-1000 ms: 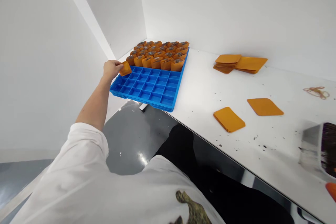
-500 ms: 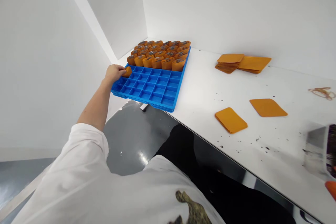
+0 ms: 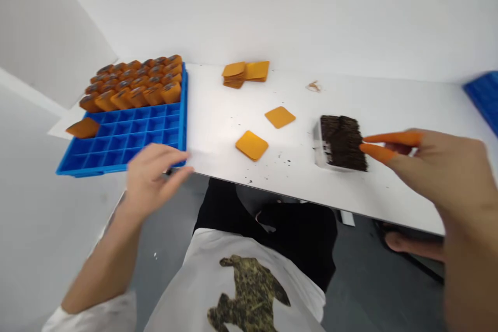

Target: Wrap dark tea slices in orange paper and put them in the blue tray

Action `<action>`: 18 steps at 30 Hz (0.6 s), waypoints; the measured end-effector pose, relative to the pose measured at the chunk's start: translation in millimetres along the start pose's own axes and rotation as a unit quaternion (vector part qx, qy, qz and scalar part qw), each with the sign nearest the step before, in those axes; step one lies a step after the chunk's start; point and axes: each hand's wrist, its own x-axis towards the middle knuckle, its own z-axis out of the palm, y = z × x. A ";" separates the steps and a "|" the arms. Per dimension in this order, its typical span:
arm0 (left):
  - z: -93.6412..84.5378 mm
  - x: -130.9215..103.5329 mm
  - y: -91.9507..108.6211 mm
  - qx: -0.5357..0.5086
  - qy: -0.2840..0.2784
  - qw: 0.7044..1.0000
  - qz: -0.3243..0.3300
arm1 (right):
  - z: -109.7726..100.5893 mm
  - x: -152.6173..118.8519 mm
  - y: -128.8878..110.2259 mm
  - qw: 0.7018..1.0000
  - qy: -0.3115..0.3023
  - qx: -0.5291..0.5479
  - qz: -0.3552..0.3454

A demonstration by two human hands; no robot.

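Observation:
My left hand point(image 3: 153, 179), slightly blurred, hovers at the front right edge of a blue compartment tray point(image 3: 184, 124). Its thumb and fingers are apart with nothing between them. Rolled orange pouches point(image 3: 138, 96) with dark tops fill the tray's back rows. One orange piece point(image 3: 83, 128) sits alone in a left compartment of the front part. My right hand point(image 3: 428, 161) wears orange finger covers on the thumb and a finger. Their tips pinch at the right edge of thin dark brown strips point(image 3: 344, 142) in a clear plastic box point(image 3: 319, 145); what they hold is hidden.
Orange square sheets lie in a small stack point(image 3: 252, 146), a single-looking piece point(image 3: 280, 116) and larger piles point(image 3: 245, 71) by the wall. A rubber band bundle point(image 3: 313, 86) and dark crumbs point(image 3: 288, 161) are on the white table point(image 3: 218, 124). Another blue tray point(image 3: 484, 96) shows at far right.
The view has swung right. My left hand has let go of the orange piece in the tray's left compartment and moved right. My right hand has come into view at the dark strips.

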 end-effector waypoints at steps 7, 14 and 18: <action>128.3 32.9 41.6 -0.022 -0.099 0.995 0.017 | -7.9 44.5 -14.7 0.984 -0.142 -0.092 0.059; 161.9 60.5 15.5 -0.051 -0.252 0.963 0.080 | 31.6 67.9 -2.0 0.974 -0.182 -0.122 -0.052; 167.9 67.2 8.9 -0.055 -0.250 0.961 0.105 | 49.4 70.2 -3.3 0.967 -0.154 -0.155 -0.131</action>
